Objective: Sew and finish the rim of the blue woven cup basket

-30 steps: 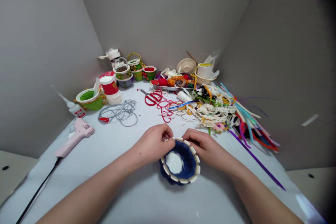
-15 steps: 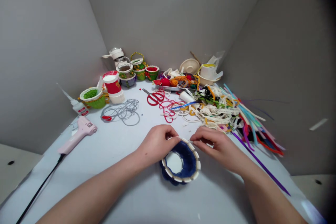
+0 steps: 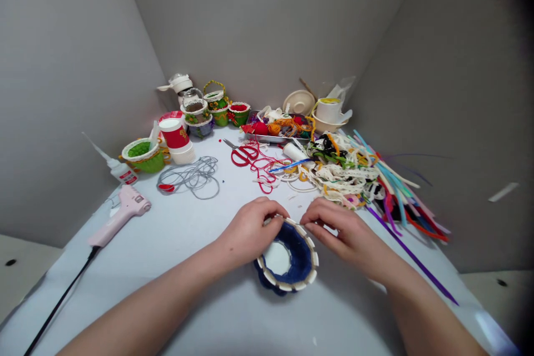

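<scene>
A small woven basket (image 3: pixel 302 258), dark blue with a white-and-tan notched rim and a white bottom inside, is tilted toward me near the table's front. My left hand (image 3: pixel 256 232) grips its rim at the upper left, thumb inside and fingers behind. At the upper right of the rim, my right hand (image 3: pixel 334 228) is closed in a pinch of thumb and forefinger. What that pinch holds is too small to make out. Part of the basket's left side is hidden by my left hand.
Left lie a pink glue gun (image 3: pixel 119 217) with a black cord, a glue bottle (image 3: pixel 123 171) and grey cord (image 3: pixel 194 178). Red-handled scissors (image 3: pixel 244 154) and red yarn (image 3: pixel 267 169) are beyond my hands. Lace trims (image 3: pixel 346 178) and coloured pipe cleaners (image 3: pixel 400 194) pile up right.
The basket and both hands stay nearly in place. My right fingertips have shifted very slightly at the rim, and the view has turned a little.
</scene>
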`<state>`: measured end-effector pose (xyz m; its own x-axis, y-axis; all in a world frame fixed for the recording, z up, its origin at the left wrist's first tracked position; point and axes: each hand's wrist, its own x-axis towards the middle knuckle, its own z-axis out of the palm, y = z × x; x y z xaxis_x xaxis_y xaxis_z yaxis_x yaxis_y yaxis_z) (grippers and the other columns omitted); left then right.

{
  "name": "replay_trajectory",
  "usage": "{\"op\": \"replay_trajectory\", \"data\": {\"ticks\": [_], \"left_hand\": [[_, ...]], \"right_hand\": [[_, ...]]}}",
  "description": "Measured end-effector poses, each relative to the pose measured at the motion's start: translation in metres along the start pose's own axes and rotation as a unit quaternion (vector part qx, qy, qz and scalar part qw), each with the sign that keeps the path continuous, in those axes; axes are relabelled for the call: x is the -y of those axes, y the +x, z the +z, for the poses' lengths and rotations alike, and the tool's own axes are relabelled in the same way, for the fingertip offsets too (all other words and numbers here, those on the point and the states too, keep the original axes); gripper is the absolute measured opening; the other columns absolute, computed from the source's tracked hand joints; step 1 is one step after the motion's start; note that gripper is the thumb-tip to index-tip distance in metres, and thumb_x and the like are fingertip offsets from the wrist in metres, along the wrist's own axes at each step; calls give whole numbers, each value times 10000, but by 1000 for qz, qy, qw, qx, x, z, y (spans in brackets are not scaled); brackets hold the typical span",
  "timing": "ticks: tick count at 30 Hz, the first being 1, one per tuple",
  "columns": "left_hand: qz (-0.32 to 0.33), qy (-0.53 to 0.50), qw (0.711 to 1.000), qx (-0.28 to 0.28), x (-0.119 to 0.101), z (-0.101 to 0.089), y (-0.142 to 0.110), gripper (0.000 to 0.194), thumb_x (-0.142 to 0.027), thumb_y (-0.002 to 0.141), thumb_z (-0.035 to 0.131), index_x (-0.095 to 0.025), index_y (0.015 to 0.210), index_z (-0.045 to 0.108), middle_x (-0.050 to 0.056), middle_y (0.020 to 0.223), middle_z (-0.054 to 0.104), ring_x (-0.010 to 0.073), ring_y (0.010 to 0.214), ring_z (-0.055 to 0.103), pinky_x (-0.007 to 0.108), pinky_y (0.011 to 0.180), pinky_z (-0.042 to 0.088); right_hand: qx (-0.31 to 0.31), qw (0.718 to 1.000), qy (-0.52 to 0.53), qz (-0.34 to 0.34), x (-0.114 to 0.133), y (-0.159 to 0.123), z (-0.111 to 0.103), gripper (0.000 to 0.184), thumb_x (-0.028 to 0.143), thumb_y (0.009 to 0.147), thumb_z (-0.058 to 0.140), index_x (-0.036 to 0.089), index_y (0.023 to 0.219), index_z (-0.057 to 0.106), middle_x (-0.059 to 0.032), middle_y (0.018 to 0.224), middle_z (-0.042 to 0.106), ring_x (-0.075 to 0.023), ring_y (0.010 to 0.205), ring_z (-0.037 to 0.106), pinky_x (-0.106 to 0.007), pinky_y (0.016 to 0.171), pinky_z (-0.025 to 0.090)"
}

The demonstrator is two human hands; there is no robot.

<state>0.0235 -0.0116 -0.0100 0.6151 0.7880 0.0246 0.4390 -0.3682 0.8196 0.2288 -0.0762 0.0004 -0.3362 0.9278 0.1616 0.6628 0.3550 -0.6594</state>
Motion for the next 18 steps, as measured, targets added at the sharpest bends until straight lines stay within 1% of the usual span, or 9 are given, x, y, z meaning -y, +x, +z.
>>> {"op": "replay_trajectory", "data": {"ticks": [4,9,12,18], "left_hand": [[-11,4,1000,-17,-1,3,-2,198,-196,793,479,-219,845,668,5,882,641,148,863,567,261,791,423],[-11,18,1000,-21,-2,4,-3,191,-192,788,480,-223,840,661,2,856,633,145,836,562,263,770,421],[-7,21,999,-25,0,4,-3,194,-188,788,478,-223,845,660,1,853,632,142,831,561,261,766,421],[-13,23,999,-33,3,3,-1,187,-196,789,480,-225,841,658,-4,848,641,139,818,565,250,743,424]], "right_hand": [[-8,1000,-10,-14,3,0,3,130,210,924,460,199,898,587,-45,879,568,-148,820,527,-275,721,418],[-35,996,-46,-64,7,0,7,113,175,897,494,198,940,596,-55,878,568,-160,822,526,-287,708,411],[-27,995,-61,-81,8,-2,5,110,175,889,507,197,940,602,-59,878,573,-164,822,531,-288,702,413],[13,998,-47,-49,7,-6,-7,127,208,906,487,199,924,613,-60,869,590,-162,808,541,-282,697,425]]}}
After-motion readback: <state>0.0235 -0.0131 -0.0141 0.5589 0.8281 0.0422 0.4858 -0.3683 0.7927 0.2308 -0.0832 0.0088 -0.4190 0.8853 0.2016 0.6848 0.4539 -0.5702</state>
